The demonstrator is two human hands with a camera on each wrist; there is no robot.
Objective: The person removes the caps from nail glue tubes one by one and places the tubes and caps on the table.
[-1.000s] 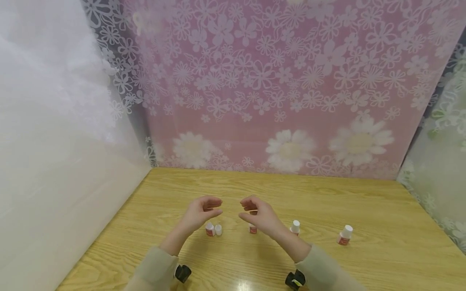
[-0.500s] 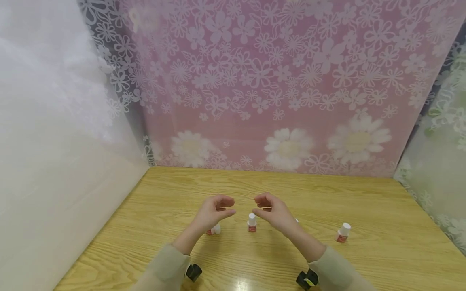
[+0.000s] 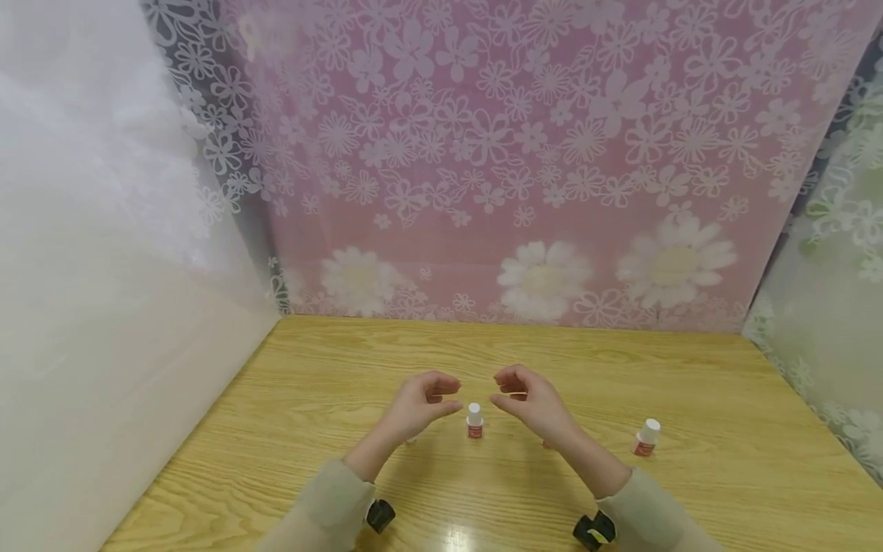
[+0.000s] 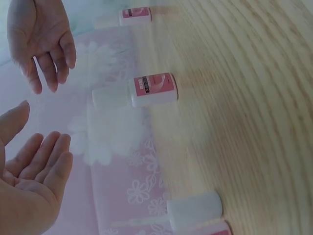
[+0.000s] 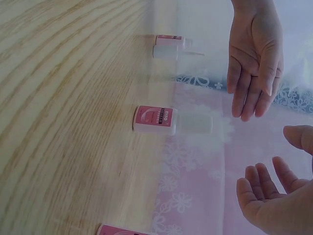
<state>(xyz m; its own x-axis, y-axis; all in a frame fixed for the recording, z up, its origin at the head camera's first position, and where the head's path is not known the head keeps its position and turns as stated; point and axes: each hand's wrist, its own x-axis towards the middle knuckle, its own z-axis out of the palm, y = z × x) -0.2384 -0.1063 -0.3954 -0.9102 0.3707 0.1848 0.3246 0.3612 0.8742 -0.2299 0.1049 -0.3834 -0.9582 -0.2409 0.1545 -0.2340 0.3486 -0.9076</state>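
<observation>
The left hand and right hand are hovering above the tabletop, palms facing each other, fingers spread well away from the thumbs and holding nothing; they are perhaps keeping that gap to leave room around the bottle. It is standing on the tabletop between them, touching neither, probably resting on its base for steadiness. Its long axis is running vertically, its white cap pointing up, its label facing the person.

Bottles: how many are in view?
4. In the head view: middle bottle; far-right bottle; leftmost bottle, blocked by the left forearm; fourth bottle, right of middle, mostly blocked by the right forearm. Others could be hidden.
</observation>
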